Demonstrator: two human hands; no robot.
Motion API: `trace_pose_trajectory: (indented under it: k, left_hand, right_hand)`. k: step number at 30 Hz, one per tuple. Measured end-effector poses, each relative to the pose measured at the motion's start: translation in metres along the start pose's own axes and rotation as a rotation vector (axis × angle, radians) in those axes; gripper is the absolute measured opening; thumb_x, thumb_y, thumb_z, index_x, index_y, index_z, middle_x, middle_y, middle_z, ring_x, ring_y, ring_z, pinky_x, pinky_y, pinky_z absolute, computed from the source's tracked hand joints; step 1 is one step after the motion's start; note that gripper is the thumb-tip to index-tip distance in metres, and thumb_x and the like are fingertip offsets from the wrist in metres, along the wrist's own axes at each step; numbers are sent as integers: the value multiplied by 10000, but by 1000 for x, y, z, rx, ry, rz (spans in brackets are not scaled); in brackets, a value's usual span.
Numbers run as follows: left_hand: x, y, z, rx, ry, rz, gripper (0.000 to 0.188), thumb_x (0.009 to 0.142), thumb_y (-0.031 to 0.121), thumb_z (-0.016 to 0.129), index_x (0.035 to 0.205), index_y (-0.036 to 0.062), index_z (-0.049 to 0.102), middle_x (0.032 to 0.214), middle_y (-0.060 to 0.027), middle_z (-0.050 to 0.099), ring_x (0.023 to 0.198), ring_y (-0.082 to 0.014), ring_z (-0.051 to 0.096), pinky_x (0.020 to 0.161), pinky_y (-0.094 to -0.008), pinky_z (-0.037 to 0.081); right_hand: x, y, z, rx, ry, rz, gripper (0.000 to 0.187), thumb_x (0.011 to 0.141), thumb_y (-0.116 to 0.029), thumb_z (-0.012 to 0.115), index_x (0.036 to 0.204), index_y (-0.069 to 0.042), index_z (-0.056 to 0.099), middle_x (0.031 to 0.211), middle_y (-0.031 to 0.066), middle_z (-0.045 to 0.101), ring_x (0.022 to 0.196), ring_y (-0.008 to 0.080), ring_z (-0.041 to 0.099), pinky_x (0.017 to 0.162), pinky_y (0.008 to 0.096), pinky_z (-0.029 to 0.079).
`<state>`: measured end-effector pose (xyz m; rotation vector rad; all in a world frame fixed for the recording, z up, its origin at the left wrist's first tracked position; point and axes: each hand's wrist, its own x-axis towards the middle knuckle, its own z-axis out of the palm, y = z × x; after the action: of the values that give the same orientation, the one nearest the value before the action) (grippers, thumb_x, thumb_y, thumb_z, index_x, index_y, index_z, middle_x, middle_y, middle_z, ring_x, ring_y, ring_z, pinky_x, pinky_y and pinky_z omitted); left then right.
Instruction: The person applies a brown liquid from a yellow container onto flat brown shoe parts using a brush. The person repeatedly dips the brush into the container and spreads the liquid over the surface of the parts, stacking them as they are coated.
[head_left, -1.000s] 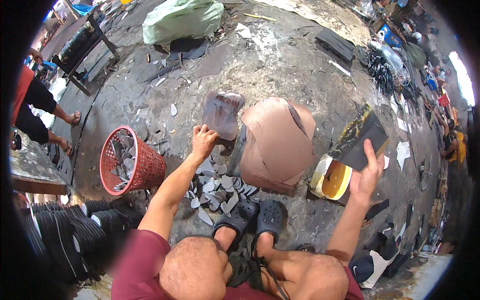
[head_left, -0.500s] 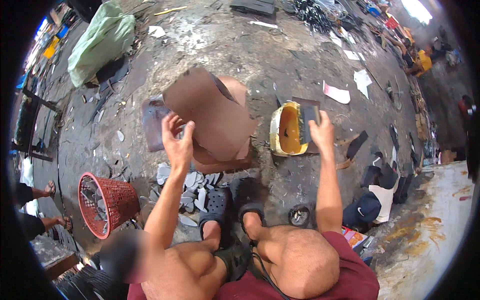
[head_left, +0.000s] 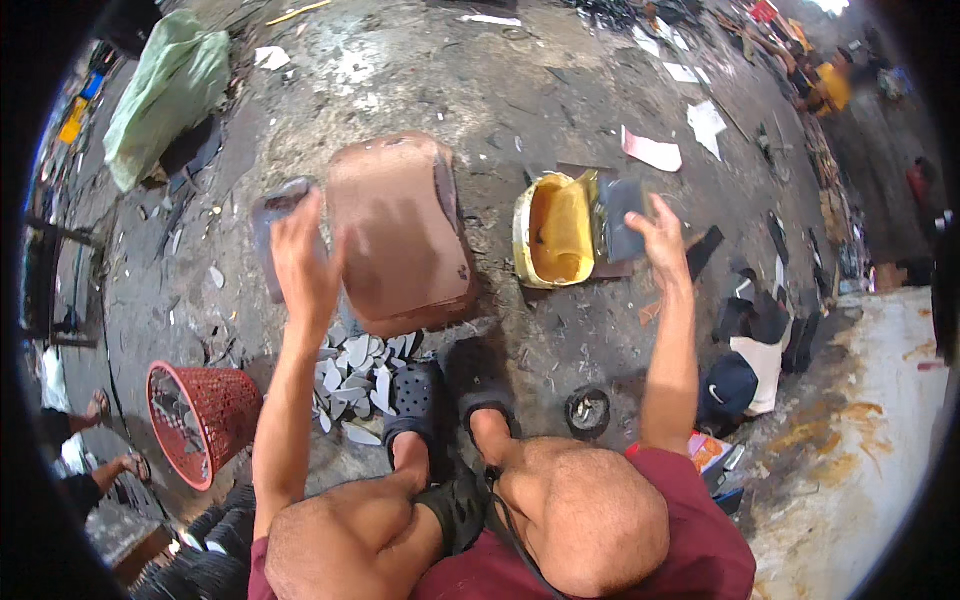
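A stack of brown sheets (head_left: 400, 225) with rounded corners lies on the floor in front of me. My left hand (head_left: 303, 240) hovers by its left side, open, and casts a shadow on the top sheet. Partly behind that hand is a dark flat piece (head_left: 268, 225). To the right, my right hand (head_left: 658, 238) is closed on a dark flat spreader (head_left: 626, 222). Yellow, glue-like material stretches along the spreader's left side, by the rim of a cut-open yellow container (head_left: 522, 235). Yellow-brown liquid (head_left: 556, 262) lies inside the container.
Grey leaf-shaped pieces (head_left: 352, 375) are heaped before my dark clogs (head_left: 412, 398). A red basket (head_left: 215, 415) leans at left, a pale green sack (head_left: 165, 95) beyond. A small round dish (head_left: 587, 411) and a dark cap (head_left: 728, 385) lie at right. Another person's feet (head_left: 130, 468) show at far left.
The top brown sheet, raised and tilted beside my left hand before, now lies flat on the stack. My left hand has moved left. My right hand still holds the spreader beside the yellow container.
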<state>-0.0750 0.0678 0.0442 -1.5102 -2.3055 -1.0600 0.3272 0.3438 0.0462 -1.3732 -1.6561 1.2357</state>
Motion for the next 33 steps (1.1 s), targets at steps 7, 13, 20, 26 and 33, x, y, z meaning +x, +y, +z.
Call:
trace_pose_trajectory:
  k: [7, 13, 20, 26, 33]
  left_hand:
    - [-77, 49, 1, 4, -480, 253, 551, 793, -17, 611, 1340, -63, 576, 1467, -223, 535, 1424, -362, 462, 1214, -461, 351]
    - [-83, 50, 1, -4, -382, 230, 567, 782, -23, 624, 1347, -19, 589, 1473, -192, 545, 1426, -348, 467, 1208, -466, 369]
    - [-104, 35, 5, -49, -355, 241, 470, 801, 12, 643, 1270, -24, 632, 1424, -156, 596, 1422, -321, 480, 1205, -473, 377]
    - [-114, 35, 9, -50, -333, 210, 444, 831, 20, 663, 1273, -21, 636, 1413, -155, 598, 1418, -319, 480, 1203, -465, 380]
    - [-105, 37, 3, -129, -387, 240, 460, 849, 16, 635, 1305, -34, 615, 1464, -172, 550, 1451, -333, 432, 1207, -466, 374]
  right_hand:
    - [-35, -36, -16, -1102, -505, -67, 404, 895, -199, 673, 1293, -262, 639, 1091, 172, 738, 1063, 410, 683, 897, 536, 529]
    - [26, -78, 6, -1242, -115, -431, 404, 855, -156, 673, 1257, -192, 682, 1109, 139, 745, 1020, 365, 707, 857, 498, 549]
    - [25, -178, 182, -227, -428, -526, 453, 828, -188, 710, 1234, 6, 658, 1152, 173, 731, 1081, 271, 687, 953, 370, 507]
    - [-23, -151, 277, -728, -314, -416, 542, 865, -201, 598, 1374, -26, 533, 1050, 331, 694, 1032, 504, 667, 913, 565, 524]
    - [15, -159, 322, -855, -368, -536, 467, 841, -209, 665, 1268, -32, 598, 1068, 273, 713, 1033, 459, 684, 907, 536, 539]
